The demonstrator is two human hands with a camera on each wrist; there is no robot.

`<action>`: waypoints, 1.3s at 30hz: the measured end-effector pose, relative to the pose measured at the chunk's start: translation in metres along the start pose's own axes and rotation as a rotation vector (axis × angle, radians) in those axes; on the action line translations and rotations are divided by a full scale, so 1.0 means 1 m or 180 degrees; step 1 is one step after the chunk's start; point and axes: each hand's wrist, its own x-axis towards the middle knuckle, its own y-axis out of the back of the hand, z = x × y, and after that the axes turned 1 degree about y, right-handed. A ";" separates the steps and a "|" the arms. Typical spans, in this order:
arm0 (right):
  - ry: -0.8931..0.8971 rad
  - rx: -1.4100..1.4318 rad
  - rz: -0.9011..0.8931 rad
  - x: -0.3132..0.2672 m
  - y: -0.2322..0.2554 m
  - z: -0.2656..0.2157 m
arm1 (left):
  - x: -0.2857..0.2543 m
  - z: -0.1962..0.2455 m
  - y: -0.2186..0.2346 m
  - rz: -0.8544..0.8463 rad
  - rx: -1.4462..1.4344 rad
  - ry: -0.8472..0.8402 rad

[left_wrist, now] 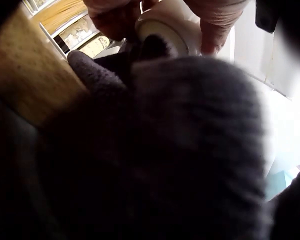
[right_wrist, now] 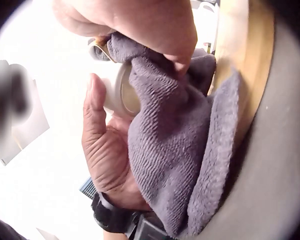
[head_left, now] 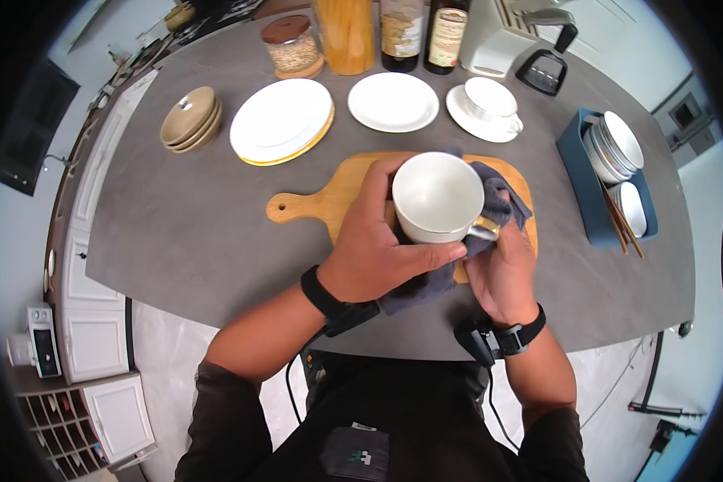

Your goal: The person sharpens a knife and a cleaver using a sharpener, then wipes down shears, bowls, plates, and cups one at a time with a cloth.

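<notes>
A white cup (head_left: 438, 197) with a gold-trimmed handle (head_left: 485, 227) is held over the wooden cutting board (head_left: 317, 205). My left hand (head_left: 365, 253) grips it round the side, with the thumb along its near wall. In my right hand (head_left: 506, 269), fingers and thumb pinch a grey towel (right_wrist: 170, 145) against the cup by its handle. From there the towel hangs down below the cup, covering much of the left wrist view. The right wrist view shows the cup's base (right_wrist: 127, 95) tilted toward the cloth.
Along the back stand brown bowls (head_left: 191, 120), white plates (head_left: 281, 120), an oval plate (head_left: 394, 102) and a cup on a saucer (head_left: 482, 124). Behind them are jars and bottles (head_left: 446, 36). At the right, a blue bin (head_left: 584, 173) holds bowls and chopsticks (head_left: 614, 217).
</notes>
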 end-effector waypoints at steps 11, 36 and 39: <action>-0.0764 0.1263 -0.0731 -0.006 0.000 0.001 | 0.005 0.004 -0.004 0.0547 0.0891 -0.1065; 0.0137 0.0515 0.0094 0.003 0.005 -0.010 | 0.014 -0.008 0.015 -0.0029 -0.3569 0.1447; 0.0899 -0.0068 0.0181 0.003 0.003 -0.016 | 0.014 -0.014 0.017 -0.0225 -0.3706 0.1448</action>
